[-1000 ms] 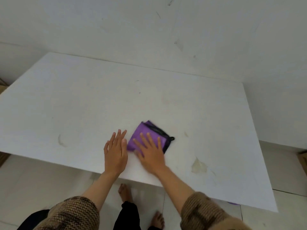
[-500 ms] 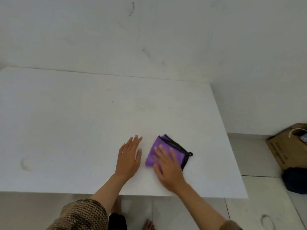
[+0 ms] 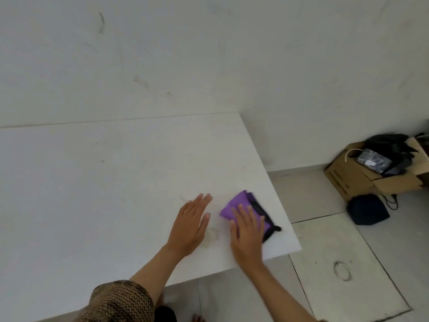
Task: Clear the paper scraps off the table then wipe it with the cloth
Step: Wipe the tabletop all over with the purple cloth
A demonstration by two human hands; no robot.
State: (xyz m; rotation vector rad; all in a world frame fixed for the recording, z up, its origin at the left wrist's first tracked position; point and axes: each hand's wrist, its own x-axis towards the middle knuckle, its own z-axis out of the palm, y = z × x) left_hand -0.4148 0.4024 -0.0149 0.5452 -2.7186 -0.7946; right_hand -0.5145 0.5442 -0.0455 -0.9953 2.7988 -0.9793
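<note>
A folded purple cloth [image 3: 236, 204] with a black edge lies on the white table [image 3: 104, 194], close to the table's near right corner. My right hand [image 3: 247, 231] presses flat on the cloth with straight fingers and covers its near half. My left hand [image 3: 191, 223] rests flat on the bare tabletop just left of the cloth, fingers straight and together, not touching the cloth. No paper scraps show on the table.
The table's right edge runs just past the cloth, with tiled floor [image 3: 348, 263] beyond. A cardboard box [image 3: 362, 175] with dark items and a dark blue bag [image 3: 368, 209] sit on the floor at the right. A white wall [image 3: 209, 54] backs the table.
My right hand has slid the cloth to the right, toward the table's near right corner. My left hand followed alongside on the tabletop. The view has swung right, showing the box and the bag.
</note>
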